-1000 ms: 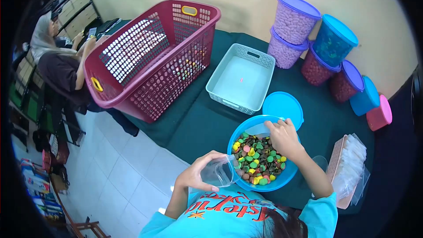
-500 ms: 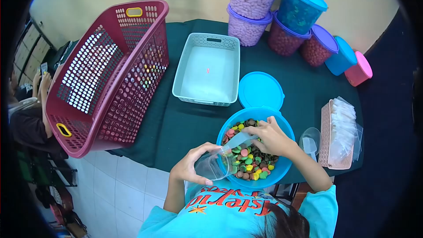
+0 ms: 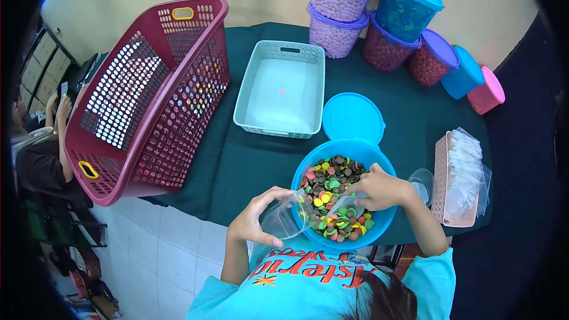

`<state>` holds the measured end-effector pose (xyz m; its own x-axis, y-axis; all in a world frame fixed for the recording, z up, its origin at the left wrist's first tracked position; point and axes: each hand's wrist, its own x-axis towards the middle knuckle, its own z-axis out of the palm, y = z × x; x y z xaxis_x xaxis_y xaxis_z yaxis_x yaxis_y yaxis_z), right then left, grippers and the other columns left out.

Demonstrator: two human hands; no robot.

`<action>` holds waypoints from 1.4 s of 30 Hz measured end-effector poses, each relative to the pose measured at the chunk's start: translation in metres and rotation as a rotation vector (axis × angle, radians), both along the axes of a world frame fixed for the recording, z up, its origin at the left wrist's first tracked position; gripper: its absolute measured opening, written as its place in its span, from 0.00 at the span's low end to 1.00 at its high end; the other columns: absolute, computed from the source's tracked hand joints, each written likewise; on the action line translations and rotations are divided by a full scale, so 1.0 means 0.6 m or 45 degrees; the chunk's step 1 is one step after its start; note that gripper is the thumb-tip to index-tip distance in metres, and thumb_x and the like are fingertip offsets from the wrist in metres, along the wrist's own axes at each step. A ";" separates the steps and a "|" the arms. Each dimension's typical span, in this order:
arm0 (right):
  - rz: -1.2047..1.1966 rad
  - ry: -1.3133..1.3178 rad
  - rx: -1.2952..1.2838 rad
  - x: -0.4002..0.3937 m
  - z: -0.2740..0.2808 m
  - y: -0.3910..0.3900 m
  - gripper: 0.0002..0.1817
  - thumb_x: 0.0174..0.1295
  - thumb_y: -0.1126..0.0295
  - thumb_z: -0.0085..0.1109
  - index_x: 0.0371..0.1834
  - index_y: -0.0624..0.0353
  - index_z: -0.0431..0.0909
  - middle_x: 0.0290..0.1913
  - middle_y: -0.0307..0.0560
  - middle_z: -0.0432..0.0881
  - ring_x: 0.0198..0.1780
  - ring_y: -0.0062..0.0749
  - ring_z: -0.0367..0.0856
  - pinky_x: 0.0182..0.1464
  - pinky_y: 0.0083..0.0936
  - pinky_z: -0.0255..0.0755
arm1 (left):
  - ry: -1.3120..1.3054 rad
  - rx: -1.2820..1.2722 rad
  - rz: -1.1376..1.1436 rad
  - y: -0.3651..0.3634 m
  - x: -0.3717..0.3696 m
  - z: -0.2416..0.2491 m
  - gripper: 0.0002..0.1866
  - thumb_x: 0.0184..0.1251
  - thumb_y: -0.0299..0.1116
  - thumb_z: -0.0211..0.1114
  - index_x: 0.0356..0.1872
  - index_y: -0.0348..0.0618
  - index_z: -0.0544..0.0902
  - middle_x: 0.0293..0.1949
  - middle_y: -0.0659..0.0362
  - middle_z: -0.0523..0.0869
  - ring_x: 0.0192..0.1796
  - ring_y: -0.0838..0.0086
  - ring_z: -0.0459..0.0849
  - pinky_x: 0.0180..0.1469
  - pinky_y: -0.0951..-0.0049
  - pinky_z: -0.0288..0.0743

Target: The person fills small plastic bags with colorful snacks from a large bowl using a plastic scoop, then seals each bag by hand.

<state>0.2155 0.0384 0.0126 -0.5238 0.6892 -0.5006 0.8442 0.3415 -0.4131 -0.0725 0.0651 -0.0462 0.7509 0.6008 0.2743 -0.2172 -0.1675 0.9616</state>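
Many brown, green, yellow and pink candies (image 3: 351,169) lie in a blue tub (image 3: 366,153) by the near edge of the desk (image 3: 409,120). The left hand (image 3: 246,219) is clamped around a clear cup (image 3: 282,220), its mouth tilted over the tub's rim. The right hand (image 3: 382,189) grips a clear scoop (image 3: 342,207) among the candies. Toward the right edge, a pink basket (image 3: 440,198) holds clear bags (image 3: 464,169).

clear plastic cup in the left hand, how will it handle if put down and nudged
The clear plastic cup is probably light, as its see-through walls look thin. It might roll if laid sideways, since its wall appears rounded. Its glossy surface may be slightly slippery in the left hand.
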 end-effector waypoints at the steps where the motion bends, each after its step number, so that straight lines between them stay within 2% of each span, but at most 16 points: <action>1: 0.027 -0.010 -0.001 0.002 -0.009 -0.001 0.17 0.48 0.68 0.51 0.43 0.53 0.77 0.26 0.47 0.79 0.32 0.35 0.74 0.44 0.30 0.53 | 0.012 0.040 0.031 -0.005 -0.001 0.001 0.46 0.27 0.49 0.75 0.53 0.35 0.67 0.47 0.51 0.71 0.47 0.66 0.72 0.51 0.69 0.65; 5: 0.123 0.082 0.017 -0.003 -0.022 -0.002 0.17 0.49 0.67 0.51 0.45 0.54 0.75 0.28 0.49 0.78 0.34 0.36 0.73 0.44 0.31 0.52 | 0.060 0.075 0.170 -0.038 -0.002 0.007 0.46 0.27 0.50 0.74 0.52 0.35 0.68 0.48 0.51 0.70 0.48 0.65 0.71 0.51 0.68 0.64; 10: 0.105 0.155 -0.087 0.012 -0.020 0.016 0.18 0.53 0.65 0.45 0.45 0.57 0.74 0.29 0.50 0.78 0.37 0.38 0.73 0.47 0.33 0.53 | 0.079 0.091 0.414 -0.085 -0.004 0.006 0.47 0.26 0.54 0.73 0.52 0.36 0.69 0.47 0.51 0.70 0.48 0.64 0.70 0.50 0.68 0.64; 12: 0.149 0.118 -0.045 0.017 -0.018 0.020 0.18 0.53 0.64 0.44 0.46 0.57 0.74 0.31 0.51 0.78 0.37 0.39 0.73 0.47 0.33 0.53 | 0.073 0.088 0.473 -0.105 -0.001 0.007 0.48 0.25 0.54 0.73 0.52 0.36 0.69 0.46 0.51 0.70 0.48 0.64 0.70 0.50 0.68 0.64; 14: 0.137 0.275 0.109 0.021 -0.018 0.021 0.17 0.52 0.66 0.44 0.43 0.59 0.75 0.26 0.52 0.78 0.31 0.39 0.74 0.45 0.33 0.55 | 0.066 0.087 0.536 -0.125 0.002 0.008 0.48 0.24 0.54 0.74 0.52 0.36 0.69 0.46 0.51 0.70 0.48 0.64 0.70 0.49 0.68 0.64; 16: 0.145 0.313 0.133 0.018 0.000 0.015 0.16 0.52 0.68 0.46 0.43 0.59 0.75 0.29 0.51 0.79 0.33 0.37 0.74 0.45 0.33 0.55 | 0.096 0.104 0.605 -0.145 0.005 0.012 0.49 0.23 0.55 0.73 0.52 0.36 0.69 0.46 0.52 0.70 0.48 0.64 0.70 0.49 0.68 0.64; 18: 0.089 0.168 0.531 0.009 0.020 0.006 0.17 0.51 0.71 0.51 0.46 0.57 0.74 0.34 0.46 0.79 0.37 0.33 0.72 0.47 0.30 0.54 | 0.098 0.102 0.652 -0.162 0.006 0.010 0.49 0.23 0.55 0.74 0.52 0.36 0.69 0.46 0.52 0.69 0.48 0.64 0.70 0.49 0.68 0.64; 19: 0.035 0.067 0.690 -0.001 0.030 0.002 0.18 0.49 0.73 0.54 0.46 0.54 0.74 0.35 0.41 0.79 0.37 0.30 0.72 0.48 0.31 0.53 | 0.097 0.095 0.677 -0.171 0.007 0.008 0.49 0.23 0.55 0.74 0.52 0.36 0.69 0.46 0.52 0.69 0.48 0.65 0.70 0.49 0.68 0.64; 20: 0.044 0.073 0.692 -0.004 0.025 0.004 0.18 0.49 0.73 0.54 0.46 0.54 0.74 0.35 0.41 0.79 0.37 0.30 0.72 0.48 0.31 0.53 | 0.099 0.097 0.688 -0.179 0.008 0.007 0.49 0.23 0.55 0.74 0.52 0.36 0.69 0.46 0.52 0.69 0.48 0.65 0.70 0.49 0.68 0.64; 22: 0.156 0.180 1.265 -0.006 0.003 0.014 0.18 0.48 0.74 0.55 0.45 0.52 0.75 0.36 0.39 0.79 0.38 0.29 0.72 0.48 0.36 0.54 | 0.101 0.056 0.732 -0.192 0.010 0.005 0.49 0.23 0.54 0.74 0.52 0.36 0.70 0.46 0.52 0.69 0.48 0.65 0.70 0.50 0.68 0.63; 23: 0.151 0.180 1.369 -0.008 -0.008 0.018 0.19 0.48 0.75 0.52 0.47 0.53 0.74 0.33 0.38 0.78 0.40 0.31 0.72 0.52 0.39 0.55 | 0.102 0.057 0.735 -0.197 0.011 0.005 0.49 0.23 0.54 0.74 0.52 0.36 0.70 0.46 0.52 0.69 0.48 0.65 0.70 0.50 0.68 0.63; 27: 0.099 -0.061 1.432 -0.011 -0.035 0.020 0.19 0.48 0.75 0.51 0.47 0.52 0.74 0.32 0.39 0.78 0.42 0.31 0.72 0.50 0.38 0.56 | 0.130 0.041 0.771 -0.216 0.011 0.002 0.49 0.24 0.55 0.73 0.53 0.36 0.69 0.47 0.53 0.69 0.49 0.65 0.69 0.51 0.68 0.62; 29: 0.057 -0.223 1.398 -0.013 -0.041 0.014 0.20 0.43 0.77 0.55 0.44 0.53 0.76 0.36 0.41 0.79 0.40 0.30 0.72 0.48 0.37 0.55 | 0.130 0.030 0.776 -0.220 0.009 -0.001 0.49 0.24 0.55 0.73 0.53 0.37 0.69 0.48 0.53 0.69 0.49 0.65 0.69 0.51 0.68 0.62; 33: -0.004 -0.163 1.239 0.002 -0.021 0.013 0.20 0.44 0.78 0.54 0.44 0.54 0.76 0.32 0.43 0.80 0.39 0.33 0.72 0.45 0.35 0.55 | 0.132 -0.002 0.747 -0.216 0.006 -0.005 0.50 0.24 0.56 0.73 0.54 0.37 0.68 0.48 0.52 0.68 0.50 0.65 0.69 0.52 0.68 0.62; 35: 0.012 -0.182 0.843 0.009 -0.001 0.014 0.18 0.44 0.78 0.52 0.43 0.57 0.76 0.24 0.43 0.78 0.37 0.34 0.73 0.41 0.33 0.54 | 0.129 -0.010 0.725 -0.209 0.003 -0.005 0.50 0.24 0.56 0.73 0.54 0.37 0.68 0.49 0.52 0.68 0.50 0.64 0.69 0.52 0.67 0.62; 42: -0.138 -0.248 0.920 -0.002 -0.025 -0.004 0.17 0.45 0.76 0.55 0.42 0.55 0.76 0.28 0.45 0.80 0.35 0.34 0.72 0.40 0.32 0.53 | 0.095 0.015 0.614 -0.160 0.003 -0.004 0.52 0.24 0.56 0.73 0.55 0.36 0.67 0.49 0.51 0.68 0.52 0.63 0.69 0.53 0.66 0.62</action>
<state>0.2142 0.0361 -0.0025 -0.3829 0.9236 0.0183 0.9232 0.3819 0.0424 -0.0710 -0.0307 -0.0487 0.4057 0.8821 0.2393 -0.0428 -0.2431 0.9690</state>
